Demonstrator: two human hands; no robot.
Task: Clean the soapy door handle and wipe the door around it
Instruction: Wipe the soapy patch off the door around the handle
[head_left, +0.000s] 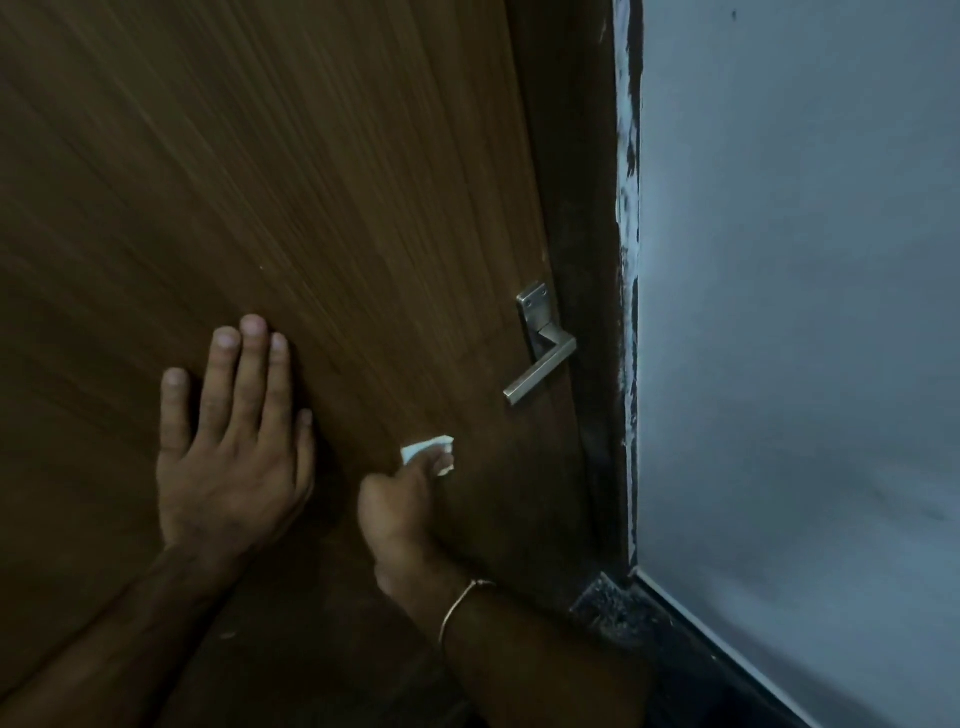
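A brown wooden door (311, 182) fills the left and middle of the view. Its metal lever handle (540, 358) sits near the door's right edge, the lever pointing down-left. My right hand (402, 512) holds a small white tissue (427, 450) against the door, below and left of the handle and apart from it. My left hand (234, 441) lies flat on the door further left, fingers straight and pointing up.
A dark door frame (597, 312) with chipped paint runs down beside the handle. A pale blue-grey wall (805, 312) takes up the right side. A dark skirting strip (675, 639) runs along the wall's base.
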